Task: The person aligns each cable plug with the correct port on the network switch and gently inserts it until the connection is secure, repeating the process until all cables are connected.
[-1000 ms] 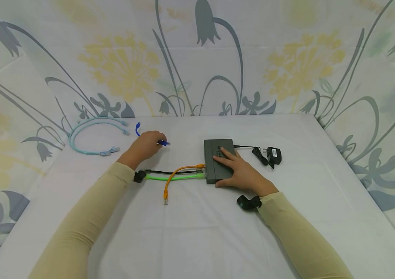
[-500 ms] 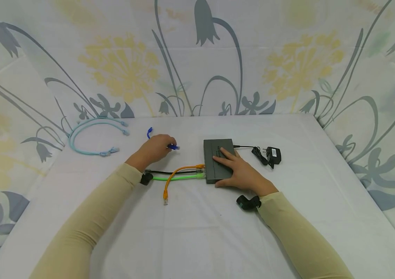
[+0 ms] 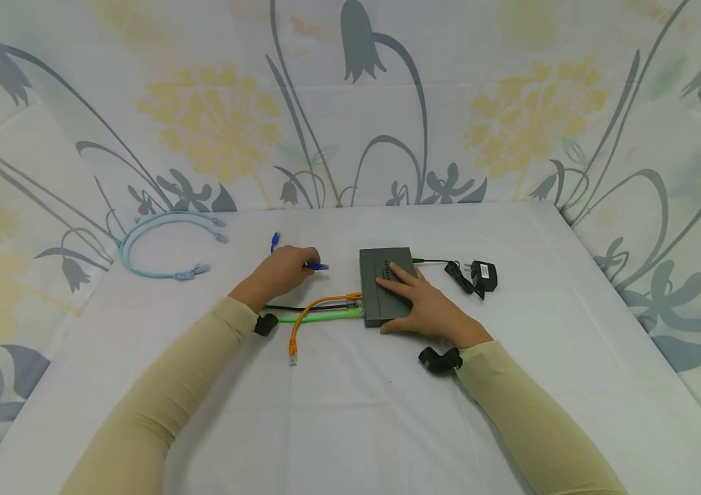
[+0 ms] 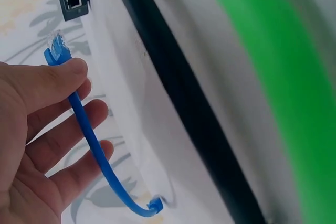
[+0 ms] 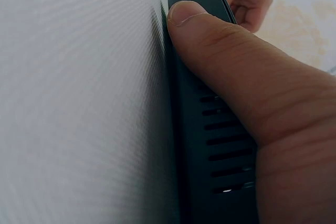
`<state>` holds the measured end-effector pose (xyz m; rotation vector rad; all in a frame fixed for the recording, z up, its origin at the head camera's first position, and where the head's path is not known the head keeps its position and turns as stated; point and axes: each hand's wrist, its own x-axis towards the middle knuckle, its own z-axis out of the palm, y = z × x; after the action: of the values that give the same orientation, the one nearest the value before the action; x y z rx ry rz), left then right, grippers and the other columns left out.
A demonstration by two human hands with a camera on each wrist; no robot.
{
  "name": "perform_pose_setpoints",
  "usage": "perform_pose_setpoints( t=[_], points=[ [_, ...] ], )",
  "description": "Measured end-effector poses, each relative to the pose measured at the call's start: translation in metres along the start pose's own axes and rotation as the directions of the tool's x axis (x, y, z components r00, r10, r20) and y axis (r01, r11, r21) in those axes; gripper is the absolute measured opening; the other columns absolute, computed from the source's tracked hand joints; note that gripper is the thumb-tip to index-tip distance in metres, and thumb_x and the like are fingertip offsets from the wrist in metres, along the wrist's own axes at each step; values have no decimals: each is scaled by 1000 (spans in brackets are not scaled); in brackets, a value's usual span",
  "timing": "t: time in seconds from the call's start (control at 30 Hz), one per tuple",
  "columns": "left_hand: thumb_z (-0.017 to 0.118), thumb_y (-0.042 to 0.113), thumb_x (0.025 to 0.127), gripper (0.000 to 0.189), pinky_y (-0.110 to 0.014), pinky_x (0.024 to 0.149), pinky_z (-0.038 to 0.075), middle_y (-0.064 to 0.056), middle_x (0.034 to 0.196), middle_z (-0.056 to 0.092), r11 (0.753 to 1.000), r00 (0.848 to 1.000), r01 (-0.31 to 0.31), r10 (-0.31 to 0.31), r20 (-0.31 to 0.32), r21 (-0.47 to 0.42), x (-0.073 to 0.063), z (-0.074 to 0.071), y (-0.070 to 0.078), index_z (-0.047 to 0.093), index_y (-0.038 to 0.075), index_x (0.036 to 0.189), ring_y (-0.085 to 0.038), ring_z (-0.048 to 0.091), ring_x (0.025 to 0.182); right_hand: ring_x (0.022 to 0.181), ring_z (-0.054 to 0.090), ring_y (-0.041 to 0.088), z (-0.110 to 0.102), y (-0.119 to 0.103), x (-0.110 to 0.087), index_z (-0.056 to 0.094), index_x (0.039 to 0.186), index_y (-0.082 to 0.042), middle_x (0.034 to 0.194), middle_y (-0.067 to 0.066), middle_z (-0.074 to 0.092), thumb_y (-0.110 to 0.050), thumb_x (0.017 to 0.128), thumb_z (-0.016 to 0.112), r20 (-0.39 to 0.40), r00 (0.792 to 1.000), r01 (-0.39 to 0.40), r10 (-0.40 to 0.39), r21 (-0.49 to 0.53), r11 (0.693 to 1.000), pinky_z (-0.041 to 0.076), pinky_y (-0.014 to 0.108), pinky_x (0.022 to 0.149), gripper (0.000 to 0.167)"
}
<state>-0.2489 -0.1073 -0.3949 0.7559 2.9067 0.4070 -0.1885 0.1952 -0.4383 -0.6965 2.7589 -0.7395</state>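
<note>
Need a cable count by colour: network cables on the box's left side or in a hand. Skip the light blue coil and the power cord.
Orange cable: 1
Black cable: 1
Green cable: 1
Blue cable, in the left hand: 1
Total: 4

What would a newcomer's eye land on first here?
Probably the dark grey rectangular box near the head view's centre, under the right hand, with a bright green cable, an orange cable and a black cable at its left. Left of the box, the fingers of the left hand hold a blue cable with a clear plug. Pale blue cabling curves in an open loop at that view's far left.
</note>
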Motion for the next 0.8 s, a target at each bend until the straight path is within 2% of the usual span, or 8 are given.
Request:
perform_pose_setpoints(
  t=[0.2,0.37,0.8],
  points=[
    [63,16,95,19,-38,88,54,-6,108,72,998,1000,-19,18,-16,-60,0,6,2,69,12,112,-21,66,96,147,1,48,-1,-1,-1,30,150,-41,164,-6,6,-66,72,73,2,1000,-8,8,-6,1000,26,70,108,93],
    [63,14,94,20,-38,91,53,-8,110,71,994,999,-33,32,-5,-107,1,8,7,70,8,112,-22,66,101,147,1,48,-2,-1,0,30,151,-41,164,-5,6,-65,73,73,2,1000,-10,10,-9,1000,26,70,108,93],
    [63,15,94,24,-38,94,52,-7,111,71,993,998,-56,60,36,-107,4,12,16,72,7,115,-23,65,106,147,1,48,-1,-1,0,30,151,-40,165,-5,5,-66,72,72,6,1000,-7,7,-13,1000,26,69,108,93]
  ],
)
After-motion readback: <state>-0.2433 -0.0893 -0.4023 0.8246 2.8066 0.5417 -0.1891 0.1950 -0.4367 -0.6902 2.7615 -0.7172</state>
